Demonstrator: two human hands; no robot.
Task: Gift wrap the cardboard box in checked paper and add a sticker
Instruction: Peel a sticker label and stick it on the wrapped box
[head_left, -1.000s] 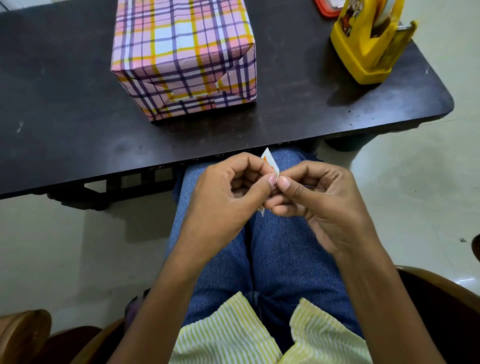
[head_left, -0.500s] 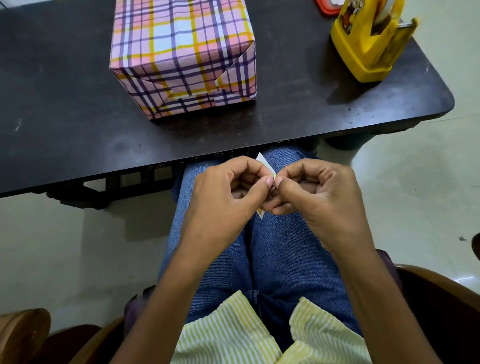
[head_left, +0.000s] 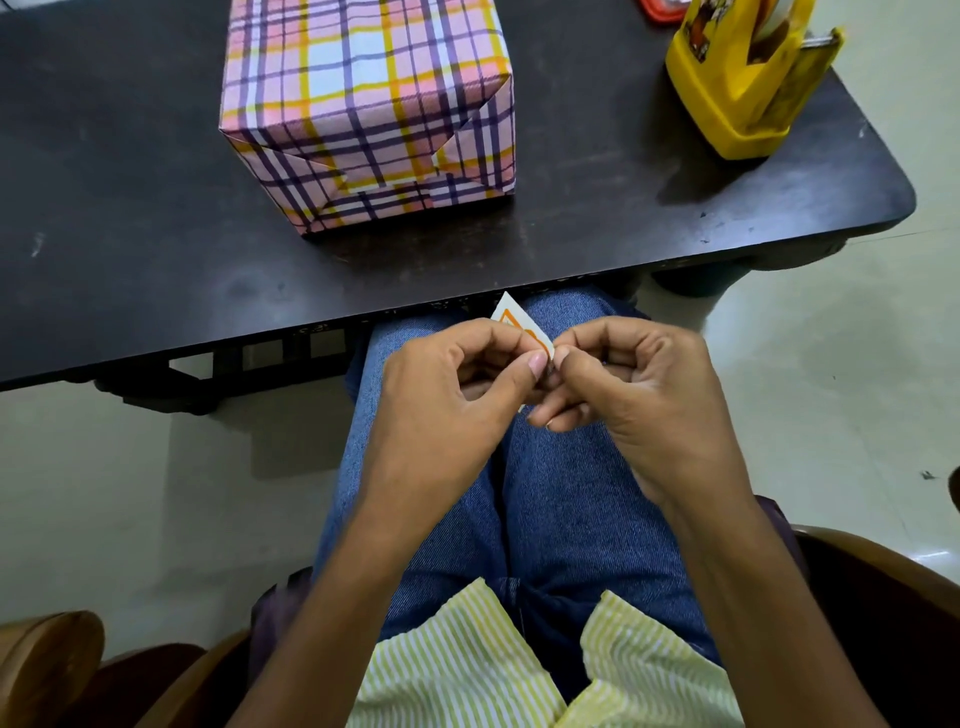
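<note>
Sticker (head_left: 513, 321) seemingly pinched between left hand (head_left: 457, 400) and right hand (head_left: 641, 395) thumbs.

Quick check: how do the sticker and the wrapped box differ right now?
The sticker is off the table, over the lap; the wrapped box stands on the dark table. The sticker is pinched between left hand and right hand; the wrapped box is untouched. The sticker is small, white with orange print; the wrapped box is large and checked. Both are in plain view, not yet joined.

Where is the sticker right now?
In the head view, the sticker is pinched between the left hand and right hand above the lap, just before the table edge.
</note>
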